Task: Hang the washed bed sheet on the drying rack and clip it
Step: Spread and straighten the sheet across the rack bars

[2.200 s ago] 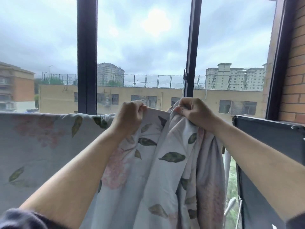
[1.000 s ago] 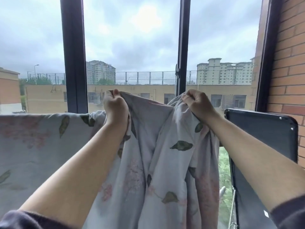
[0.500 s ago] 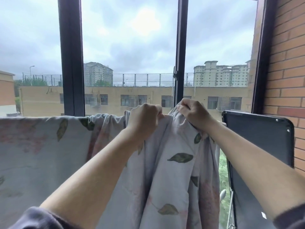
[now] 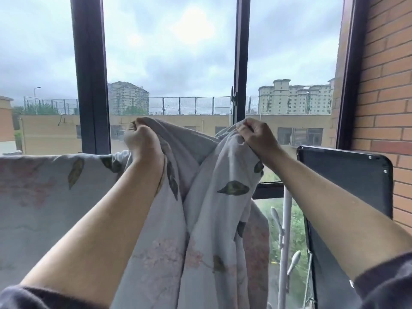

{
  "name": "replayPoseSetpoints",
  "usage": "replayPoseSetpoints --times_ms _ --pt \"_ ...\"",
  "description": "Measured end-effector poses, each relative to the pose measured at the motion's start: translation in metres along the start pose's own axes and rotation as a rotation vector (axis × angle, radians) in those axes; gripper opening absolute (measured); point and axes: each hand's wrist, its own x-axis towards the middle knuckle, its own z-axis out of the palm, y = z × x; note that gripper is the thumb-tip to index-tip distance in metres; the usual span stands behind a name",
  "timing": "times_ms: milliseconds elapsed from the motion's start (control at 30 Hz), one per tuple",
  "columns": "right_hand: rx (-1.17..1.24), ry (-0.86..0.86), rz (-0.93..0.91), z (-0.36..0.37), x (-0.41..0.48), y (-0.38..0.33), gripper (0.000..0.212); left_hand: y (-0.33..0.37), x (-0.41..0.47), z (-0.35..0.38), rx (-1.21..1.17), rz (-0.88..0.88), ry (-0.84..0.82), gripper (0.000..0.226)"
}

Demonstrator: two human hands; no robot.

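A pale grey bed sheet [image 4: 214,219] printed with green leaves and pink flowers hangs in front of me. Its left part is spread flat over a rail that the cloth hides. My left hand [image 4: 142,141] is fisted on a bunch of the sheet's top edge, lifted above the rail line. My right hand [image 4: 256,134] pinches the top edge further right at about the same height. Between both hands the cloth sags in a fold. A white post of the drying rack [image 4: 285,241] shows at the lower right. No clips are visible.
Dark window frames [image 4: 91,74] stand right behind the sheet, with buildings and a grey sky beyond. A black flat panel [image 4: 347,179] stands at the right against a brick wall [image 4: 388,85].
My left hand has slid left along the top edge and risen, so my hands are now wider apart. The right hand has risen slightly, still gripping the cloth.
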Motion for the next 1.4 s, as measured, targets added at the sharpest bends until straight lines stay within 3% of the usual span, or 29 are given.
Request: replayPoseSetpoints --times_ms 100,200,267,333,400,533,633,733,833,933,1000,1067,1133,1200,1300,1333,1400 --pt "-0.133 -0.068 -0.026 0.011 -0.003 0.011 0.023 0.003 -0.002 0.001 0.381 0.156 -0.099 0.025" --pt "-0.240 -0.131 -0.048 0.014 -0.003 0.011 0.024 0.000 -0.019 0.001 0.829 0.665 -0.320 0.016" --pt "-0.256 -0.141 -0.059 0.012 -0.005 0.010 0.026 -0.005 -0.033 0.005 1.064 0.907 -0.574 0.013" --pt "-0.237 -0.130 -0.073 0.010 -0.006 0.009 0.029 -0.013 -0.041 0.006 1.340 0.986 -0.751 0.022" --pt "-0.184 -0.122 -0.081 0.005 -0.008 0.007 0.031 -0.020 -0.042 0.004 1.421 0.994 -0.810 0.033" --pt "-0.078 -0.045 -0.073 -0.007 -0.010 0.005 0.025 -0.021 -0.036 -0.001 1.232 0.935 -0.764 0.029" --pt "-0.036 0.017 -0.050 -0.014 -0.006 0.007 0.027 -0.021 -0.023 -0.006 1.218 0.962 -0.634 0.028" --pt "0.026 0.109 0.013 -0.025 0.001 0.008 0.021 -0.017 -0.012 -0.009 1.073 0.849 -0.496 0.027" --pt "0.121 0.097 0.089 -0.028 0.003 0.009 0.021 -0.007 -0.011 -0.002 0.874 0.595 -0.378 0.029" --pt "0.032 -0.001 0.085 -0.023 -0.002 0.015 0.027 0.001 -0.006 0.001 0.451 0.179 -0.212 0.025" --pt "0.016 0.061 0.118 -0.024 -0.001 0.026 0.029 0.010 0.002 -0.008 0.099 -0.066 -0.074 0.021" --pt "-0.017 0.140 0.160 -0.029 0.001 0.039 0.032 0.020 0.018 -0.015 -0.150 -0.150 0.054 0.025" --pt "-0.074 0.082 0.186 -0.028 0.001 0.046 0.029 0.025 0.033 -0.020 0.080 -0.047 0.108 0.034" --pt "-0.121 -0.031 0.158 -0.022 0.000 0.043 0.024 0.022 0.031 -0.020 0.549 0.252 0.050 0.029" --pt "-0.166 -0.096 0.065 -0.016 -0.004 0.034 0.027 0.008 0.002 -0.017 1.018 0.817 -0.215 0.017" --pt "-0.170 -0.086 0.046 -0.016 -0.005 0.033 0.029 0.001 -0.010 -0.014 1.092 0.931 -0.340 0.015" --pt "-0.174 -0.073 0.044 -0.019 -0.006 0.037 0.028 -0.014 -0.030 -0.005 1.180 0.980 -0.633 0.018"
